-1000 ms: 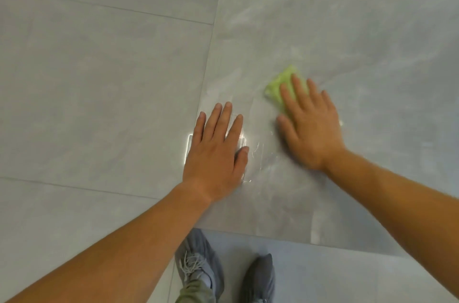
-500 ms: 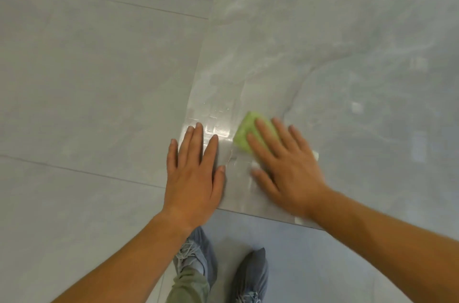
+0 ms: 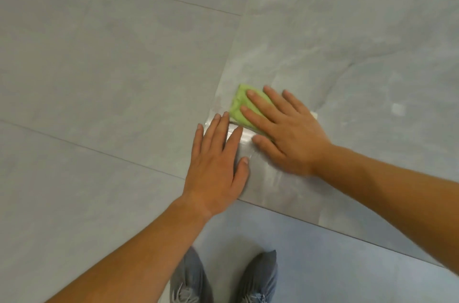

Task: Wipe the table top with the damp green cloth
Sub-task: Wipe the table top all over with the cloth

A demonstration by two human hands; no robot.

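- Two hands are in view, both laid flat on the table top (image 3: 347, 29) at its near left corner.
- Left hand (image 3: 216, 166): fingers straight and close together, palm down, holding nothing. It rests on the corner, and its outer side overhangs the table's left edge.
- Right hand (image 3: 285, 138): fingers straight and slightly spread, palm down, pressing on the green cloth (image 3: 239, 106). No finger curls round the cloth.
- Green cloth: folded and lying flat on the table top close to the left edge. Most of it is covered by the right hand's fingers, and its far left part shows beyond the fingertips.
- The left fingertips lie just beside the cloth's near edge; contact cannot be confirmed.
- A glossy patch (image 3: 263, 173) shows on the surface between the two hands.
- Grey shoes (image 3: 260, 278) stand on the grey tiled floor (image 3: 99, 54) below the table's near edge.
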